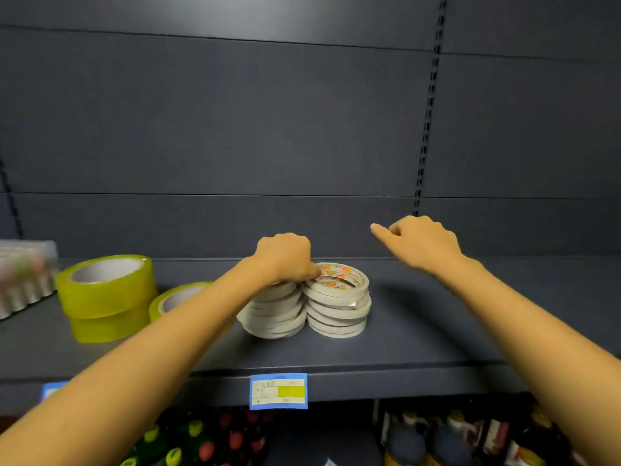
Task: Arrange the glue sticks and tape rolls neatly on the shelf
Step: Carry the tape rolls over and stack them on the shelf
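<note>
White tape rolls [337, 299], two stacks, touching

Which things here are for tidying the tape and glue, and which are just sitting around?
For the job: white tape stacks, yellow tape rolls, shelf, wrapped pack at far left, possibly glue sticks.

Just there: price label, bottles below.

The dark shelf [437, 331] lies bare to the right of the two touching white tape stacks [305, 304]. To the left, yellow tape rolls [104, 297] and what may be a wrapped pack [23, 274], blurred, crowd the far-left corner.
</note>
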Available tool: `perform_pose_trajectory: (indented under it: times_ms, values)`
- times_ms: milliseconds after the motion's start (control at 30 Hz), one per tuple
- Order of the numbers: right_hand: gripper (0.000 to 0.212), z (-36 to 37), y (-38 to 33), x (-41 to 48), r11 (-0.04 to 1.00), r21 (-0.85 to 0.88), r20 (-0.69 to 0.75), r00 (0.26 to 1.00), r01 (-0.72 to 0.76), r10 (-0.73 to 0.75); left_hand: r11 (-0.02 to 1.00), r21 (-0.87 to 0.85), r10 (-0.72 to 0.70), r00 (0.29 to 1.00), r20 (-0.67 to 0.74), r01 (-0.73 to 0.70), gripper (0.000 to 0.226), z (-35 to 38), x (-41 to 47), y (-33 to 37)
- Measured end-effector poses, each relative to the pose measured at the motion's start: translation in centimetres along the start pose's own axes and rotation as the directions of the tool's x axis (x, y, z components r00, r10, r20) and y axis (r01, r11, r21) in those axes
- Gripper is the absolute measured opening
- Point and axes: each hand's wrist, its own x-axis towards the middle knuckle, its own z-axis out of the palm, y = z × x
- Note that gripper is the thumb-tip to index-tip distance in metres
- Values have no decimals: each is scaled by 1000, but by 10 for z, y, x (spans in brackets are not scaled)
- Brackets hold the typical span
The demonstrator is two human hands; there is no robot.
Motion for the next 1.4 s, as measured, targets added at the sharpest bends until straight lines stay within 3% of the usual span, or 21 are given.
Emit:
perform_pose_trajectory:
  times_ms: [133,300,400,533,667,867,1133,1400]
  values:
    - [46,-1,-12,6,990,56,68,989,128,-131,997,-41,-67,981,-184,61,34,-8,-14,-2]
    - [19,3,-50,7,913,150,131,908,379,-398,978,-97,-207,877,-434,183,31,-20,-52,-35]
    - [12,11,-89,-1,808,255,67,824,531,-563,957,-66,-280,836,-471,283,27,-23,-92,-66]
    - [18,25,-152,-22,648,369,17,692,666,-722,896,-35,-398,769,-500,442,21,-28,-162,-110]
    - [26,38,-219,-53,525,428,31,569,735,-822,780,15,-534,677,-506,626,23,-33,-232,-147]
    - [31,55,-313,-103,379,441,55,397,814,-916,679,94,-594,619,-513,729,29,-31,-314,-200]
    - [33,66,-446,-152,309,491,42,332,815,-942,651,198,-589,652,-477,733,29,-54,-386,-303]
    - [34,90,-581,-195,367,484,61,388,794,-920,655,212,-596,668,-445,725,31,-70,-455,-420]
